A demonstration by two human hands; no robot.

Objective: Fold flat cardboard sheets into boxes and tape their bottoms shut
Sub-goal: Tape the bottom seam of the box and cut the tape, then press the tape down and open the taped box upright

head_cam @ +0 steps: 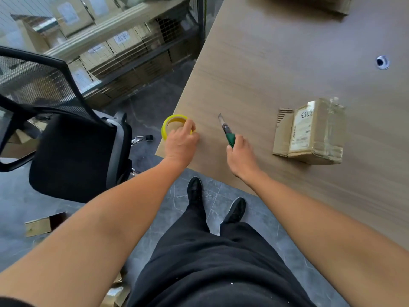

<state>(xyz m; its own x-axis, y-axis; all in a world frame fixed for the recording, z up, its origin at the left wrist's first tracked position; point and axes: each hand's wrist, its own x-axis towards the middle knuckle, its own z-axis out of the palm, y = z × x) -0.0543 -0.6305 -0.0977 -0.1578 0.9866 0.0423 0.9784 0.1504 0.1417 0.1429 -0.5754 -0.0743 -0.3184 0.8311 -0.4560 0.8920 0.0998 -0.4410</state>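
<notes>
So both hands are busy at the near left corner of the tabletop point(276, 63). The left hand point(180, 144) has its fingers curled over the rim of a yellow tape roll point(171, 120), which sits right at that corner, pretty much on the edge. The right hand point(240, 158) is clenched around the green handle of a box cutter point(225, 128). The blade is out and points away from the person, over the wood.

Further right, well apart from both hands, a small cardboard box point(314, 131) lies on the tabletop. It's got clear tape wrapped around it, a white label with handwritten numbers, and one flap sticking out on its left side. A round cable hole point(382, 62) sits toward the right edge, and some more cardboard point(321, 5) is at the far edge.

Off the left edge there's a black mesh office chair point(73, 147), wire shelves point(124, 47) full of labeled boxes behind it, and a cardboard scrap point(38, 227) on the floor.
</notes>
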